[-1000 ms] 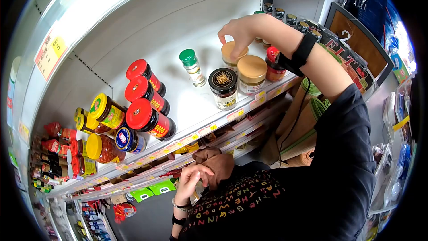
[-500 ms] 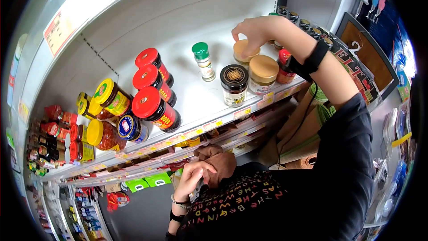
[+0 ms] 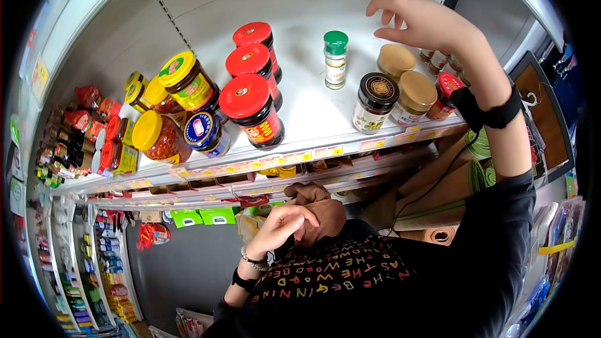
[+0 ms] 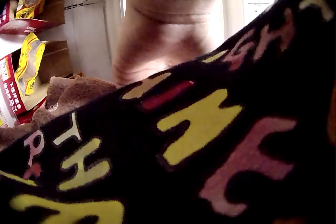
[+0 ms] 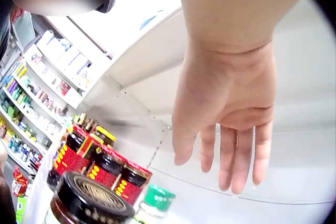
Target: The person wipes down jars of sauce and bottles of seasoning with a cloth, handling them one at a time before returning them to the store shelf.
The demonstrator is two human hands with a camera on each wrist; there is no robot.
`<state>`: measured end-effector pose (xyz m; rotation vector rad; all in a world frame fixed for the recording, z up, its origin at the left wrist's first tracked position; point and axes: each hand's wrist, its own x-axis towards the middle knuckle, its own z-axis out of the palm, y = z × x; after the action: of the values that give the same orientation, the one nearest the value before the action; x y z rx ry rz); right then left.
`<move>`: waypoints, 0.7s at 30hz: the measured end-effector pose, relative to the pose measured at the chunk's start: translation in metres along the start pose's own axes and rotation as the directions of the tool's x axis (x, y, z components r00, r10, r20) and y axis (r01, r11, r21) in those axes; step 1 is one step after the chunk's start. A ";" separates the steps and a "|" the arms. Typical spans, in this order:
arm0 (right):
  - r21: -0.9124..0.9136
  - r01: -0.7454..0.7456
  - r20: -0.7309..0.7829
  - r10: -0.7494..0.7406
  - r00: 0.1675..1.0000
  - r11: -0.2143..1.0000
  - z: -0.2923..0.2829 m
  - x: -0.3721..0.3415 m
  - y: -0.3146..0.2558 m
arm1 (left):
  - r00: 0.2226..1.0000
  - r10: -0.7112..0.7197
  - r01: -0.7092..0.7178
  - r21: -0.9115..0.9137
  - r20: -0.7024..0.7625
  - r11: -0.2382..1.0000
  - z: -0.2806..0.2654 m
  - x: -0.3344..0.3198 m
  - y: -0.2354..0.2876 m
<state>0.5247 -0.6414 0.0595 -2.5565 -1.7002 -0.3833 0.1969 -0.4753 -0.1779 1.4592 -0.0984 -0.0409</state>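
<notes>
My right hand (image 3: 421, 22) hovers over the shelf with its fingers loosely extended, nothing in them. Just below it stand two jars with tan lids, one behind (image 3: 396, 61) and one in front (image 3: 417, 92). Beside them are a black-lidded jar (image 3: 375, 105) and a small red-lidded jar (image 3: 446, 95). A green-capped seasoning shaker (image 3: 335, 62) stands upright to the left of the hand. Near my chest, my left hand (image 3: 282, 228) has curled fingers gripping a brown cloth (image 3: 327, 216); the black shirt hides those fingers in the left wrist view.
Red-lidded sauce jars (image 3: 253, 97) and yellow-lidded jars (image 3: 156, 138) fill the shelf's left part. A blue-lidded jar (image 3: 205, 131) is near the front edge, which carries price tags (image 3: 372, 144). Rolled mats (image 3: 432, 203) stand at the lower right.
My right hand has come off the rear tan-lidded jar and lifted above it, leaving the jar standing. The head view has swung right. My left hand keeps the cloth.
</notes>
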 end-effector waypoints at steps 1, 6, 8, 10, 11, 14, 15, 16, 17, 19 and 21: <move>0.005 0.009 0.005 -0.009 1.000 1.000 -0.005 0.000 -0.007 | 1.000 -0.003 0.003 -0.004 -0.010 1.000 -0.001 -0.001 0.001; 0.010 0.031 -0.069 -0.030 0.997 0.999 -0.013 0.006 -0.042 | 1.000 -0.028 0.029 0.019 -0.013 0.999 0.000 -0.004 0.010; -0.007 0.060 -0.083 -0.061 0.995 0.998 -0.020 0.007 -0.054 | 1.000 -0.017 0.017 0.036 0.009 0.999 -0.003 -0.006 0.008; 0.143 -0.024 0.029 0.020 0.999 0.989 -0.044 0.008 -0.079 | 0.999 -0.035 0.034 0.027 0.023 0.999 -0.004 -0.008 0.013; 0.145 -0.021 0.032 0.017 0.999 0.989 -0.048 0.010 -0.083 | 0.998 -0.056 0.055 0.022 0.040 0.998 -0.004 -0.009 0.014; 0.143 -0.004 0.084 -0.009 0.996 0.990 -0.049 0.017 -0.089 | 0.998 -0.051 0.051 0.000 0.037 0.999 -0.004 -0.013 0.015; 0.061 -0.035 0.131 0.027 0.991 0.998 -0.040 0.024 -0.088 | 0.998 -0.049 0.049 -0.002 0.037 0.999 -0.004 -0.014 0.014; -0.023 -0.062 0.173 0.065 0.983 0.998 -0.030 0.031 -0.085 | 0.998 -0.052 0.052 -0.002 0.033 0.999 -0.004 -0.015 0.014; -0.024 -0.062 0.173 0.065 0.983 0.998 -0.011 0.039 -0.073 | 0.998 -0.056 0.056 -0.002 0.030 0.998 -0.005 -0.016 0.014; -0.190 0.042 -0.046 -0.052 0.998 0.981 0.022 0.049 -0.053 | 0.998 -0.053 0.053 0.002 0.023 0.999 -0.005 -0.020 0.011; -0.163 -0.044 0.067 0.055 0.996 0.986 0.020 0.057 -0.062 | 0.999 -0.049 0.048 0.005 0.015 0.999 -0.007 -0.025 0.010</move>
<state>0.4927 -0.5622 0.0475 -2.7520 -1.6897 -0.4503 0.1723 -0.4655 -0.1697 1.4663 -0.0757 -0.0914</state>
